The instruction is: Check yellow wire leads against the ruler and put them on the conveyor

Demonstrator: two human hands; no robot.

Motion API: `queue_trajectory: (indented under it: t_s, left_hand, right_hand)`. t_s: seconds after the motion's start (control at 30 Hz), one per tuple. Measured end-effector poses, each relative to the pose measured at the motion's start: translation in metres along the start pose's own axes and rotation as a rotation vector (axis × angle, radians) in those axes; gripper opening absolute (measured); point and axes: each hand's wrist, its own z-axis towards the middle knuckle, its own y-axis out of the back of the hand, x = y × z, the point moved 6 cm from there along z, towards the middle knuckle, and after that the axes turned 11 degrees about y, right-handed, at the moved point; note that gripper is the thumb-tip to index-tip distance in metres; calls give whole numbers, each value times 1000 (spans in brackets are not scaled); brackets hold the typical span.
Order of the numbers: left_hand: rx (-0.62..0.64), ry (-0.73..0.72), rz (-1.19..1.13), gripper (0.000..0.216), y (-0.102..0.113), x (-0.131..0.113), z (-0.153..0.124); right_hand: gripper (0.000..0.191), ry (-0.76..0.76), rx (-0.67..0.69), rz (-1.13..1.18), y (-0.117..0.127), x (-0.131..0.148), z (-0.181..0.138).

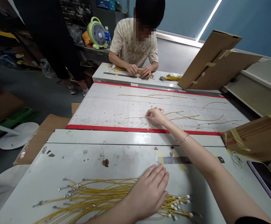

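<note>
My left hand (148,193) lies flat, fingers stretched out, over a spread of yellow wires (107,190) on the near table. These wires have metal terminals at their left ends and white connectors at the right. My right hand (156,115) reaches over the pale conveyor belt (98,107), thumb and fingers pinched on a yellow wire (135,117). Part of that wire is hidden by the hand. Several other yellow wires (210,119) lie loose on the belt, to the right and beyond. A steel ruler (176,160) is taped to the table under my right forearm.
Across the belt, a co-worker (135,46) handles yellow wires at another table. Cardboard boxes (245,133) and panels (212,62) stand to the right. A phone (267,183) and some rings (236,160) lie at the table's right. Another person (49,37) stands at left.
</note>
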Motion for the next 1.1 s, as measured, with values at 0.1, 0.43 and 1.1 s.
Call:
queue_trajectory:
  t_s: [0.1,0.43,1.1]
  left_hand:
    - [6,6,-11,45,-1,0,0]
    - [74,392,-530,43,5,27,10]
    - [467,600,-920,20,5,-15,34]
  right_hand:
    - [15,28,-60,-14,8,13,-12]
    - [19,77,296,480,33,61,-168]
    - [22,-182,-22,991,25,90,-280]
